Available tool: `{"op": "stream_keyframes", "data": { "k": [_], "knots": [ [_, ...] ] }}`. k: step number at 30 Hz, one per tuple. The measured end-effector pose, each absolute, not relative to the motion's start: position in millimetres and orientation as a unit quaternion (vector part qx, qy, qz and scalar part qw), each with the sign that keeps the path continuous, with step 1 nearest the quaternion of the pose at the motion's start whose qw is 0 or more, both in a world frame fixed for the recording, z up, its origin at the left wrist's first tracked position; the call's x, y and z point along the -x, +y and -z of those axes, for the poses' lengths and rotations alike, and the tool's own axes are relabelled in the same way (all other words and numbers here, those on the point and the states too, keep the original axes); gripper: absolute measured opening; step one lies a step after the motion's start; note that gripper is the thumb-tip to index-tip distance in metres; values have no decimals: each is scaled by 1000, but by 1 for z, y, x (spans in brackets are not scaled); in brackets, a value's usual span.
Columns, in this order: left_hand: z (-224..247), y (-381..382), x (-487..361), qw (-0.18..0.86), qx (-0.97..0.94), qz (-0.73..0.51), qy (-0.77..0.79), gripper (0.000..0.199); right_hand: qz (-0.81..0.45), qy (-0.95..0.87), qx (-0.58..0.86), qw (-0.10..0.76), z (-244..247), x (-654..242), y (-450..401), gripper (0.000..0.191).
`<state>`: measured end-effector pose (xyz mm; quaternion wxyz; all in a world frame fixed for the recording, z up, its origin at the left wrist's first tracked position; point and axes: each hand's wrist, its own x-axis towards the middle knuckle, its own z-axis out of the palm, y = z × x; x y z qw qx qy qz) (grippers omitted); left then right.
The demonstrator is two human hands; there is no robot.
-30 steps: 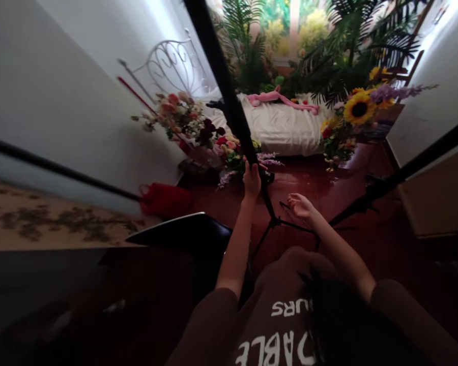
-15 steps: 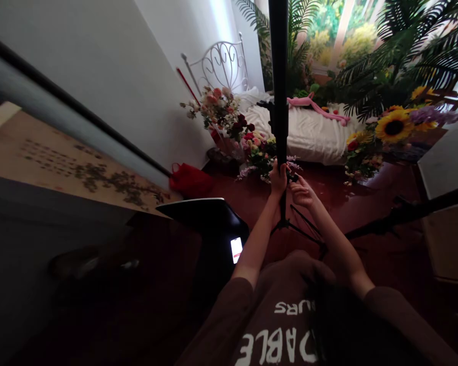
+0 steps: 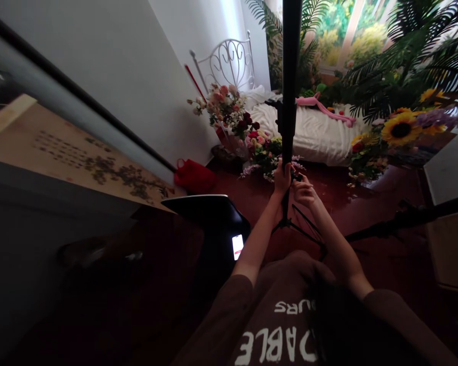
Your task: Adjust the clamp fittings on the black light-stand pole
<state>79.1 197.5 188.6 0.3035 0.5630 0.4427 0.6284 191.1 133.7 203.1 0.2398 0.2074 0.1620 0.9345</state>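
Note:
A tall black light stand pole [image 3: 289, 86] rises from a tripod base [image 3: 295, 226] on the floor. My left hand [image 3: 282, 179] is wrapped around the pole low down. Right beside it, my right hand [image 3: 304, 192] has its fingers curled up at a small black knob [image 3: 298, 177] on the pole. I cannot tell whether those fingers grip the knob. Both forearms reach out from brown sleeves over a dark printed shirt.
A bed [image 3: 309, 133] with white sheets and a white metal headboard [image 3: 229, 63] lies ahead, with flower bunches [image 3: 263, 155] and sunflowers [image 3: 400, 130] around it. A red bag [image 3: 194, 176], a dark object with a lit phone [image 3: 237, 247], and a second black stand [image 3: 408, 221] are nearby.
My view has swung so the pole stands nearly upright in the picture. My hands have come closer together at the pole, and a lit phone has come into view.

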Motion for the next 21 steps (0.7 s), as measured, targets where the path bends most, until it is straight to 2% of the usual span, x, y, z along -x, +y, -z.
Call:
{"op": "stream_keyframes", "data": {
  "k": [5, 7, 10, 13, 16, 21],
  "knots": [
    [-187, 199, -80, 267, -581, -631, 438, 47, -916, 242, -212, 240, -200, -191, 134, 39],
    [-186, 200, -81, 260, -586, -626, 443, 46, -903, 273, -169, 285, -202, -192, 135, 35],
    [-185, 202, -82, 260, -583, -625, 451, 46, -890, 235, -30, 389, -207, -193, 140, 29],
    [-185, 202, -83, 263, -576, -627, 453, 46, -868, 116, 143, 461, -213, -191, 145, 22],
    [-185, 203, -83, 257, -580, -628, 451, 45, -833, -59, 260, 485, -213, -189, 148, 21],
    [-184, 203, -80, 241, -595, -626, 444, 45, -674, -405, 386, 482, -212, -198, 153, 42]
  ]
}}
